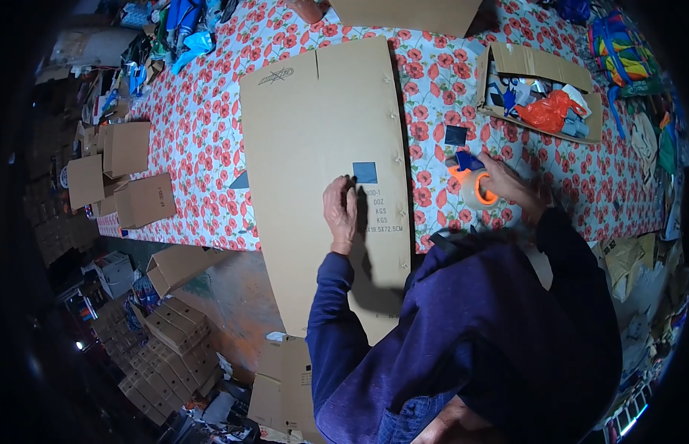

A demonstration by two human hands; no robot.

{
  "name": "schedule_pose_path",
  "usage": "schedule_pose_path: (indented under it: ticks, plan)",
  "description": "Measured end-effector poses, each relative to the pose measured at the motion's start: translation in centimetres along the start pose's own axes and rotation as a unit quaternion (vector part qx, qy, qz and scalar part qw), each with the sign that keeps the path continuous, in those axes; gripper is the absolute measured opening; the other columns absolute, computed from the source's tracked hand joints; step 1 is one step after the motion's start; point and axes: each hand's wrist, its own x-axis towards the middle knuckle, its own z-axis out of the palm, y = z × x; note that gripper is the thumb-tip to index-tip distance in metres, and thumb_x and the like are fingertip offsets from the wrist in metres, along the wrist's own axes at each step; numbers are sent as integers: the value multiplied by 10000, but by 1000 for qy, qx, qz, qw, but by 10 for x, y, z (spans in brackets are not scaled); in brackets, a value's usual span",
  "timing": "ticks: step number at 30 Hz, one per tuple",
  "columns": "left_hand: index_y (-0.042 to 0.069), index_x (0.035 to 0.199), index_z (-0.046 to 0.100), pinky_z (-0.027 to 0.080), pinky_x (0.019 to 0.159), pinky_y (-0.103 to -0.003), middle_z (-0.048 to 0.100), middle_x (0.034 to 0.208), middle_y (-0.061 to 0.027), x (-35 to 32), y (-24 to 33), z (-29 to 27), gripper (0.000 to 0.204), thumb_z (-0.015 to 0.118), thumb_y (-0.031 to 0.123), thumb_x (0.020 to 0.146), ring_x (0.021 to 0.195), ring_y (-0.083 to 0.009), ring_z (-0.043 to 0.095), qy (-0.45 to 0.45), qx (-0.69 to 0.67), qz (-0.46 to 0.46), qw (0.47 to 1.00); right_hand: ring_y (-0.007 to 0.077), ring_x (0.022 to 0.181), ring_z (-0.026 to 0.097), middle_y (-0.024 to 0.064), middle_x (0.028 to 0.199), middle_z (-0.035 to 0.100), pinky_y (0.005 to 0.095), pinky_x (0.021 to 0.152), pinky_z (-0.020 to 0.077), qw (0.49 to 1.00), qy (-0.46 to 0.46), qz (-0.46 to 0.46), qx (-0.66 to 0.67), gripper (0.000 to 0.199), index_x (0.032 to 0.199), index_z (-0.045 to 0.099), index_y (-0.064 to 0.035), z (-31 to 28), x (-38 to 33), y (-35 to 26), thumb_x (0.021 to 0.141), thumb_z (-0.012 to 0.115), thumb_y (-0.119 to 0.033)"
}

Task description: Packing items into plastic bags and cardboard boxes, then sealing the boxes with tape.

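Observation:
A long flattened cardboard box (300, 140) lies across the table and juts past its near edge. A dark square patch (365, 172) rests flat on it, above some printed lines. My left hand (340, 211) is over the cardboard, fingers slightly bent and thumb apart, with fingertips at the patch's left edge. To the right, my right hand (505, 182) grips a tape dispenser (468, 161) with a blue and orange body; its clear tape roll has an orange core. Another dark square (455, 135) lies on the tablecloth just beyond the dispenser.
A poppy-patterned tablecloth (189, 166) covers the table. An open carton (540, 126) of mixed items, including a red plastic bag, stands at the right. Small open boxes (144, 203) sit at the left edge. Stacked cartons (170, 348) fill the floor at lower left.

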Motion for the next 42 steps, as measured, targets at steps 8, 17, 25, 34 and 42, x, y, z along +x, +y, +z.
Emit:
schedule_pose_path:
  ticks: [8, 17, 25, 34, 42]
  plan:
    - [-24, 1191, 627, 546, 768, -267, 671, 1068, -149, -6, 129, -1, 390, 574, 322, 1019, 858, -169, 656, -97, -589, -406, 692, 345, 1051, 588, 182, 1308, 510, 412, 864, 515, 943, 107, -306, 70, 713, 1416, 492, -154, 2, -61, -96, 742, 697, -43]
    - [-13, 1132, 638, 558, 704, -260, 665, 925, -88, -27, 113, -14, 355, 539, 314, 1036, 764, -146, 631, -157, -514, -401, 742, 324, 1050, 583, 160, 1330, 474, 406, 876, 514, 852, 145, -501, -52, 768, 1366, 554, -157, 15, -72, -99, 649, 773, 14]
    - [-29, 959, 685, 436, 617, -255, 627, 788, -69, 3, 90, -29, 241, 573, 181, 1002, 633, -144, 518, -115, -175, -171, 963, 311, 985, 612, 166, 1330, 491, 377, 770, 554, 846, 145, -508, -69, 650, 1309, 599, -167, 16, -73, -133, 693, 763, -40]
    - [19, 933, 730, 460, 580, -325, 629, 789, -90, 45, 32, -27, 228, 600, 203, 970, 608, -215, 549, 13, -17, -127, 992, 281, 842, 616, 120, 1361, 502, 365, 663, 553, 836, 184, -483, -184, 505, 1186, 635, -158, -8, -55, -140, 697, 740, -86]
    - [79, 912, 712, 475, 548, -338, 585, 751, -66, 41, 2, 0, 203, 606, 245, 962, 589, -237, 571, -22, 231, -76, 970, 256, 776, 591, 45, 1398, 503, 366, 613, 531, 821, 170, -479, -260, 350, 1047, 634, -145, 15, -8, -153, 711, 719, -99]
